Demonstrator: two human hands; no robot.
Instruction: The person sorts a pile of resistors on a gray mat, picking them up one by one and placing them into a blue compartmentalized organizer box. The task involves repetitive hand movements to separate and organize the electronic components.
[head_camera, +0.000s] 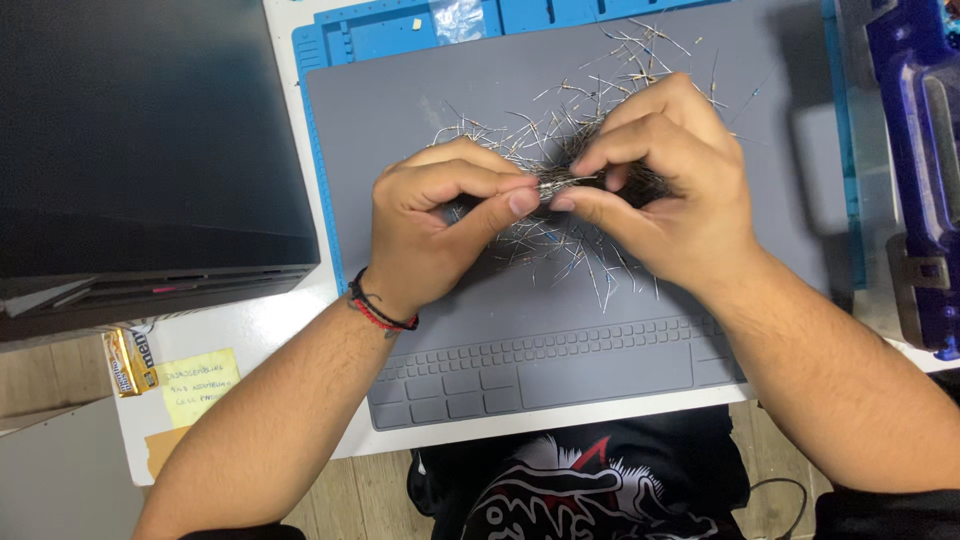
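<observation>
While both hands meet over the middle of the grey work mat, they pinch one small wire component between them. The left hand presses it with thumb and forefinger, and the other fingers of this hand are curled in. The right hand grasps the other end of the same small part with its thumb and forefinger tips, while the rest of its fingers are bent over a dark bundle of the same parts; I cannot tell if they really grip this bundle.

Under and behind the hands lies a loose pile of thin wire-legged components, spread on the mat like straw, some reaching toward the upper edge. The held part is just above this pile, at the centre of the mat.

The mat has a blue border with small compartments along the top and moulded rectangular pockets along the near edge. It rests on a white table. To the left stands a large dark box-like device, and near it, on the table corner, a yellow sticky note and a small yellow candy packet. At the far right is a blue plastic tool. On the left wrist sits a black and red string bracelet.
</observation>
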